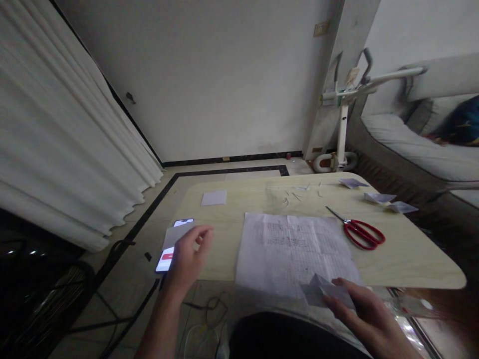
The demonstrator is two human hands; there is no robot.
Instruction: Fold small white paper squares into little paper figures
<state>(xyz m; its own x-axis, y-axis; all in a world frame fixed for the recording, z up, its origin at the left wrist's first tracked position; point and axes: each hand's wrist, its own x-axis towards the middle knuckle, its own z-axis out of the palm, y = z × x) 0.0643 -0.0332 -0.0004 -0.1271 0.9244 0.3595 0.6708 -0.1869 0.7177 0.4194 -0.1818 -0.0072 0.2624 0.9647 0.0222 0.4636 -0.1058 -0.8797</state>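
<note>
My right hand [364, 311] pinches a folded piece of paper [329, 291] between thumb and fingers, above the near right part of a large printed sheet [292, 249]. My left hand [190, 254] hovers by the table's left edge, fingers loosely curled and apart, with nothing visible between them. Beside it, a small paper piece [173, 237] covers the middle of a lit phone [164, 263]; whether the hand touches either one is hard to tell. Red-handled scissors [362, 233] lie right of the sheet, blades pointing to the far left.
On the pale wooden table [411, 259] lie a small stack of paper squares [214, 198], thin paper scraps [295, 194] and several folded paper pieces [377, 198] at the far right. A white curtain [67, 124] hangs left; exercise equipment [342, 129] and a sofa [411, 139] stand right.
</note>
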